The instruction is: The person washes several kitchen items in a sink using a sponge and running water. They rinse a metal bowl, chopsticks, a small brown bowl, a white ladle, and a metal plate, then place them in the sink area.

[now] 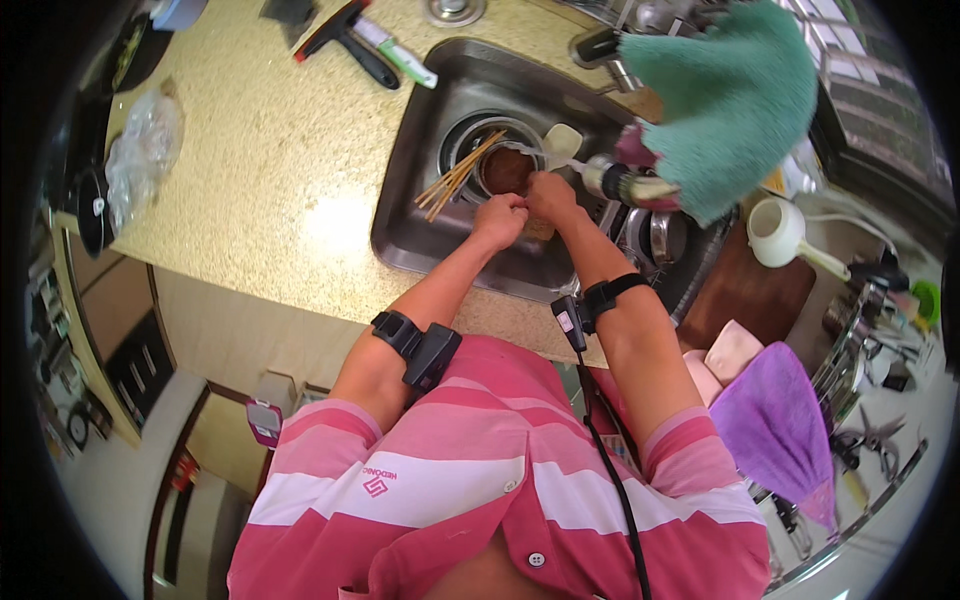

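My left hand (499,220) and my right hand (553,196) meet over the metal sink (405,199), at the near edge of a round container (506,171) with a reddish-brown inside. Their fingers are bent close together, and whatever lies between them is too small or hidden to make out. Several wooden chopsticks (459,177) lie slantwise across the rim at the container's left. The container stands within a larger round metal vessel (459,139). Above my right hand reaches the faucet (600,176). A tan, sponge-like piece (538,229) shows beneath my hands.
A white-green knife (409,64) and a black squeegee (356,49) lie by the sink's far left corner. A green towel (727,105) hangs over the faucet side. On the right are metal pots (660,236), a white ladle (776,232) and a brown board (750,300). A plastic bag (142,157) lies left.
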{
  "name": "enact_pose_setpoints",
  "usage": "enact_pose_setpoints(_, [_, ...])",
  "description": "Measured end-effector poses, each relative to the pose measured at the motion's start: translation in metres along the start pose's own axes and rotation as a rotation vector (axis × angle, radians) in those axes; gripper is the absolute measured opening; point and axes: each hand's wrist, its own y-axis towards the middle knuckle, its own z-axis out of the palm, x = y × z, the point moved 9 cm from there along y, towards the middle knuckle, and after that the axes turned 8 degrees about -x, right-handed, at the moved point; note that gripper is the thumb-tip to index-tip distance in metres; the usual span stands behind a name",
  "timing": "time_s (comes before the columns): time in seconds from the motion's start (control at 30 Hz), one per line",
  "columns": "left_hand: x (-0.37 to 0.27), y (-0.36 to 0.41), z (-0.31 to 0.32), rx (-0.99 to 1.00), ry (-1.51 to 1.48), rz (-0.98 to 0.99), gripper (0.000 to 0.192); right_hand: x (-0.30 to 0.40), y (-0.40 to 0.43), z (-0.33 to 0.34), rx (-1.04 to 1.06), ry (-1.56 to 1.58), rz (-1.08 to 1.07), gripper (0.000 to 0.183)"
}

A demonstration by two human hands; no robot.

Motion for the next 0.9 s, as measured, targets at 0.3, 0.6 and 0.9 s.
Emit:
enact_pose_setpoints(0.3, [0.021,-0.004,-0.025,-0.118,-0.033,-0.033,0.037,0.005,0.059,-0.015,0.126,-0.306,-0.543,0.024])
enact_pose_setpoints(0.6, [0.053,0.003,-0.035,-0.274,-0.109,-0.12,0.04,0.064,0.094,-0.068,0.298,-0.252,-0.709,0.025])
enact_pose_setpoints(0.9, [0.061,0.042,-0.03,-0.362,-0.14,-0.111,0.04,-0.005,0.022,-0.021,-0.317,0.181,-0.112,0.028])
